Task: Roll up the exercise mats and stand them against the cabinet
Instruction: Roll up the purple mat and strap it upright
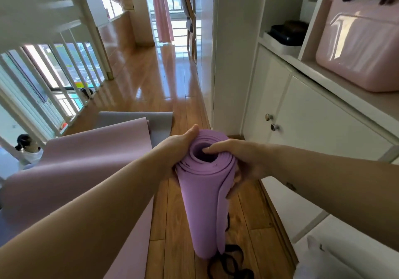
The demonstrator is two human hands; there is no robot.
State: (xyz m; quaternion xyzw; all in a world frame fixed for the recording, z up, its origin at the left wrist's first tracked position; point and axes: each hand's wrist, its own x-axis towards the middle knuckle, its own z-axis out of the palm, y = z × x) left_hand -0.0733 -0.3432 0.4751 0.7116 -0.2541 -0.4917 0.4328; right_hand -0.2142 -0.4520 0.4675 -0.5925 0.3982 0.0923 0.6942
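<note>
Purple foam, the rolled mat [203,203] stands upright over the wooden floor [172,89], just left of the white cabinet [302,117]. The left hand [179,147] wraps its upper side. The right hand [239,160] grips the opposite side, fingers lying across the open top. A black strap [226,263] lies by its base. Left, a pink mat [86,160] lies unrolled, partly over a grey mat [159,123].
</note>
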